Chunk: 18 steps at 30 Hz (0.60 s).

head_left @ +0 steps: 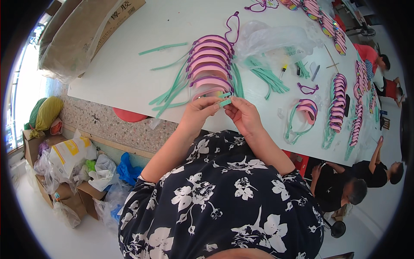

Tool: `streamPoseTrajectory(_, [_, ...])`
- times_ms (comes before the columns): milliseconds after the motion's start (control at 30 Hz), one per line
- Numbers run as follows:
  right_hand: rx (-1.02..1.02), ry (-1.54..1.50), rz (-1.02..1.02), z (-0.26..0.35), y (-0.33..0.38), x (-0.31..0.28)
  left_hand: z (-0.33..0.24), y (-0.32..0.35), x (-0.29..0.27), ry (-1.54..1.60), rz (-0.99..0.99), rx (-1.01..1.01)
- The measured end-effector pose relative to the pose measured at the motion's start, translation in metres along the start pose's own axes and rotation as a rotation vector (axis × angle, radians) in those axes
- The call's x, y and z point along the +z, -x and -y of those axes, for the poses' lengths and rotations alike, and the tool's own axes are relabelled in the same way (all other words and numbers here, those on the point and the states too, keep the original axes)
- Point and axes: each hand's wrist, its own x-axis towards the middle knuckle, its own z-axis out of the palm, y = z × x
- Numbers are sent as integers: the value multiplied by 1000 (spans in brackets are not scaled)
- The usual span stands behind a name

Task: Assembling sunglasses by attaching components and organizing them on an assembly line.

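Observation:
My left hand (202,113) and my right hand (244,113) meet at the table's near edge, fingers closed in a pinch. Between their fingertips is a short stretch of a mint-green strap (225,102). Right beyond my fingers lies the nearest of a row of pink goggles (210,64) with purple rims, nested one behind another. Green straps (172,93) trail from the row's left side, and more straps (237,80) hang along its right. My fingers partly hide the nearest goggles and the strap's ends.
A clear plastic bag (274,39) lies right of the row, near loose green straps (267,75) and a yellow-handled screwdriver (283,70). Purple frames (308,89) and more goggles (338,101) lie farther right. A cardboard box (73,39) stands at far left. Other people sit at right.

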Motion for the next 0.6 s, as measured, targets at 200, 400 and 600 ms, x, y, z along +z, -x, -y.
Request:
streamPoseTrajectory(200, [22, -17, 25, 0, 2, -1, 5, 1, -6, 51, 50, 7])
streamPoseTrajectory(400, [43, -68, 43, 1, 5, -2, 9, -3, -7, 111, 102, -1])
streamPoseTrajectory(600, [-25, 46, -2, -3, 7, 2, 9, -2, -4, -159, 47, 82])
